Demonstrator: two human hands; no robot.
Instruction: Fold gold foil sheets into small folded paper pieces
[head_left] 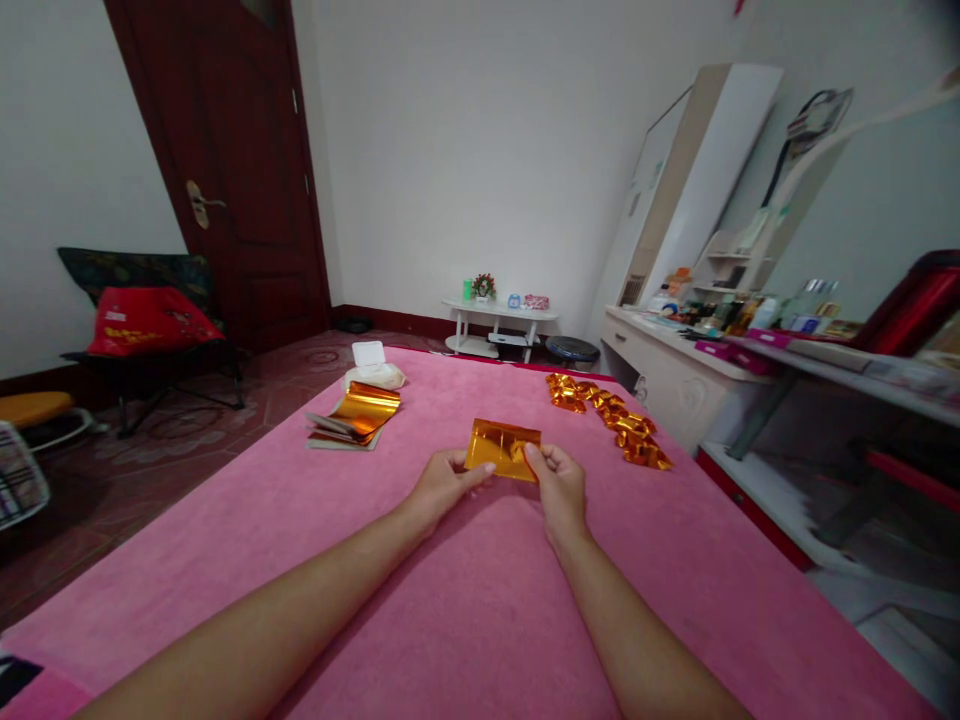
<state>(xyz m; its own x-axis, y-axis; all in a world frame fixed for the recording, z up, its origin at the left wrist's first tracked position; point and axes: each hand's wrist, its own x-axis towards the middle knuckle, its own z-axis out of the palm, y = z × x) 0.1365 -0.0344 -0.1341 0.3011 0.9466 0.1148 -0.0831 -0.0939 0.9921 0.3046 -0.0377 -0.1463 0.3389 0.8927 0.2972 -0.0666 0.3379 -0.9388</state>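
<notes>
one gold sheet in work, mid-surface, between the two hands; cannot tell if its underside touches the cloth. left hand pinching the near left corner, thumb on top, fingers beneath. right hand gripping the right end, thumb pressed on the foil where it curls up; most of its fingers behind.

handling, by judgement: very light, thin, a bit springy. likely takes a crease easily and keeps it; glossy face probably slick, may tear if pulled hard. best held by the edges or ends, thumb over fingers, light pressure. creases already show across it.

counts: sheet in hand, one. stack left of the hands, one, gold face up, grey undersides showing; layers overlap, no sure number. pack beyond the stack, one, its white lid raised. crumpled gold pieces far right, one loose row, several; they run together, cannot count.
</notes>
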